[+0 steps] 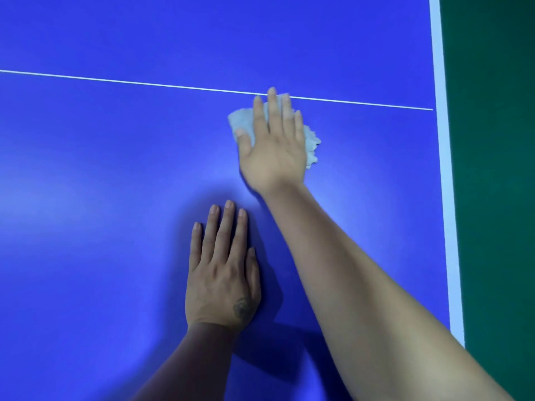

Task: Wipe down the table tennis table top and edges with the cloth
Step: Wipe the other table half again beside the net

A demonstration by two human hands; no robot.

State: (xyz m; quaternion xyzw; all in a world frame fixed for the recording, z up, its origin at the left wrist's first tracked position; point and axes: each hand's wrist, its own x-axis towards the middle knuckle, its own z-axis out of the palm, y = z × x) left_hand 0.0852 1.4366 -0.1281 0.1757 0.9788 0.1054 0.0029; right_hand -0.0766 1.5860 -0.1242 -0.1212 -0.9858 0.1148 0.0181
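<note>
**Cloth pressed flat at the centre line, right border not yet reached**

Nearest the camera, the left hand (221,273) rests palm-down on the smooth blue table tennis worktop (86,198), its fingers (223,227) straight and lying close together, holding nothing; it looks to be serving as a brace. Beyond those fingertips and off toward the right side, the right hand (273,149) lies flat on a crumpled white cloth (243,120), with straight, slightly spread fingers pressing it down onto the surface rather than curling round it. Cloth shows past the thumb on one side and past the little finger on the other, where its edge is ragged.

A thin white line (115,81) crosses the worktop and passes directly under the right fingertips, so the cloth sits right at that marking. Farther right of the pressing hand, well apart from it, runs the broad white border stripe (443,169) along the table's edge, with dark green floor (492,198) beyond.

Judging from this, the top-surface wiping is in hand, and the edges are probably yet to come. A sensible next move would call for steady downward pressure while sweeping the cloth across, toward the border stripe, keeping the palm over the cloth so that it does not bunch or slip out.
</note>
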